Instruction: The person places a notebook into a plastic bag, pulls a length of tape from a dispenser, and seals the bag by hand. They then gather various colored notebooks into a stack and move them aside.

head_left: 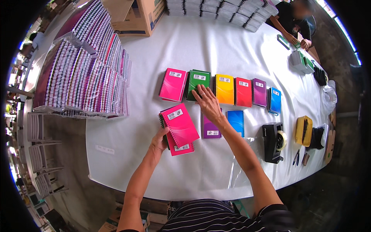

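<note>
My left hand [159,140] is closed round the left edge of a few small spiral notebooks. A pink notebook [181,123] lies tilted on top, another pink one sticks out below it, and dark green shows at the left edge. My right hand [208,103] rests with fingers stretched out on a green spiral notebook [198,78], its thumb hidden from view. That green one sits in a row between a pink stack [172,85] and a yellow notebook [224,89]. Under my right wrist a purple notebook [211,127] is partly covered, and a blue notebook [236,121] lies beside it.
The row continues with red [243,92], purple [259,92] and blue notebooks [274,100]. Tall wrapped notebook stacks [85,69] stand left, a cardboard box [135,19] behind. A black tape dispenser [272,143] and yellow container [304,130] sit right. Another person [297,23] works at the far right.
</note>
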Demonstrator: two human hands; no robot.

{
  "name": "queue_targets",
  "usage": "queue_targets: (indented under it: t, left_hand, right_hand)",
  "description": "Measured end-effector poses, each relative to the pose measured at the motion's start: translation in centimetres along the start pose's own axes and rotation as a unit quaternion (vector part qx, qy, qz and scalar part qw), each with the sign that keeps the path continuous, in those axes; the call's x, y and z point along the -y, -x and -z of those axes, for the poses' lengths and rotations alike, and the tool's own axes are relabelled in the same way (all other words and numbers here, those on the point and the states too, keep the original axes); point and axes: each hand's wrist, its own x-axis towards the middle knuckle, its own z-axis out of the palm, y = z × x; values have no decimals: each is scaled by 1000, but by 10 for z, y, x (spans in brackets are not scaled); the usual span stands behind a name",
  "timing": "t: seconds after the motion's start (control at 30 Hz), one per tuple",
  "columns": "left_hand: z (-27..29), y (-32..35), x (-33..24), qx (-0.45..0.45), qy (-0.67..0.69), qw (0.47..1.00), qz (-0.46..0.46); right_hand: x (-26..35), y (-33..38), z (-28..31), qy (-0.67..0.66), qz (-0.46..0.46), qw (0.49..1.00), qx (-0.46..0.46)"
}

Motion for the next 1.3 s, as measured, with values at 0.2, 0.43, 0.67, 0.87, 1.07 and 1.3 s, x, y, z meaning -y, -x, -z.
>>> queue_targets:
  t: [0.2,0.43,0.67,0.87,1.07,1.3]
  left_hand:
    - [8,-6,-6,-22,-89,995,42]
    - [12,-35,23,97,18,987,125]
    - [-33,-30,30,142,-39,985,90]
    - [-33,-49,47,53,-36,997,35]
    - [-27,-74,72,88,28,996,10]
    - [-57,-77,80,170,63,983,21]
  right_hand:
    - [-23,-36,123,-339,-14,941,-22]
    - [-21,-48,130,-533,196,803,181]
    - [-55,29,57,-228,-173,958,2]
    - [-66,59,43,-82,-117,990,-1]
    - [13,77,118,-178,-104,978,-21]
    - [-79,89,91,-91,-337,931,-108]
